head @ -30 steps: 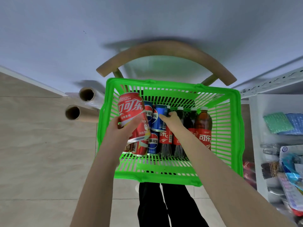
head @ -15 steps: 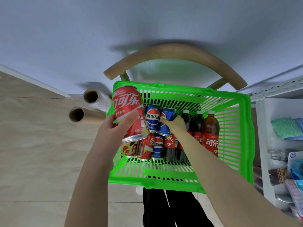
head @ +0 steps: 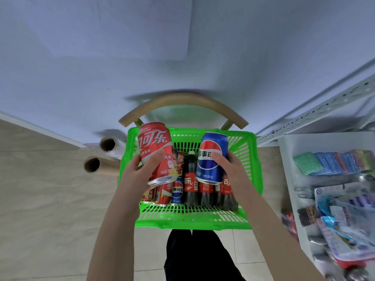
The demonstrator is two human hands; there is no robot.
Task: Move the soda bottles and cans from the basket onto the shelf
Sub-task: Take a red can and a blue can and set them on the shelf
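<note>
A green plastic basket [head: 253,171] rests on a wooden chair in front of me. My left hand [head: 135,175] grips a red cola can [head: 156,147], lifted above the basket's left side. A blue cola can [head: 212,157] is gripped by my right hand [head: 233,169] above the basket's right half. Down in the basket stand dark cola bottles [head: 190,179] with red labels, and more red and blue cans [head: 176,191] at the left. The white shelf [head: 288,159] is at the right edge.
The chair's curved wooden backrest [head: 182,102] arches behind the basket, against a pale wall. Two rolls on cardboard cores [head: 101,155] lie on the floor at the left. Sponges [head: 332,161] and packaged goods [head: 341,220] fill the shelf boards. My dark trouser legs [head: 198,258] show below the basket.
My right hand has pulled the blue can up out of the basket. My left hand has raised the red can higher. The view has tilted upward slightly.
</note>
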